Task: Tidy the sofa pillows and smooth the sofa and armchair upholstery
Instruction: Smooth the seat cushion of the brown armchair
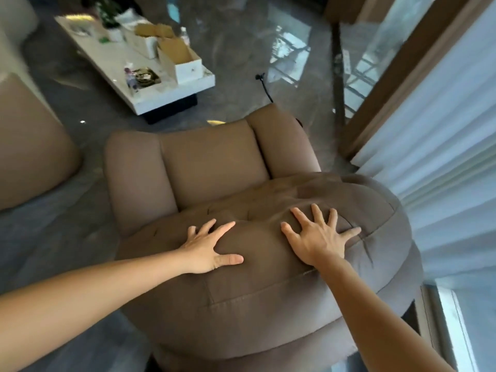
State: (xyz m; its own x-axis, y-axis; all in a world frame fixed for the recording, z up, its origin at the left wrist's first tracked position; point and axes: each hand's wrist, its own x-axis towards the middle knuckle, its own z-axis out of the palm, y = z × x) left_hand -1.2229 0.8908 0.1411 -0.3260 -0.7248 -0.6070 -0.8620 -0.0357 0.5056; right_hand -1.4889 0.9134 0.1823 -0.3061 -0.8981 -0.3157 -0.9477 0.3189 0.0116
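A brown fabric armchair [214,162] fills the middle of the view, seen from behind and above its padded backrest [268,285]. My left hand [209,248] lies flat on the top of the backrest with fingers spread. My right hand [319,234] presses flat on the same cushion a little to the right, fingers splayed. Neither hand holds anything. The fabric between the hands bulges and shows creases. The seat and both armrests lie beyond the hands.
A brown sofa end [29,151] stands at the left. A white coffee table [150,84] with open cardboard boxes and small items sits beyond the armchair. White curtains [442,146] and a window frame run along the right. The floor is glossy grey tile.
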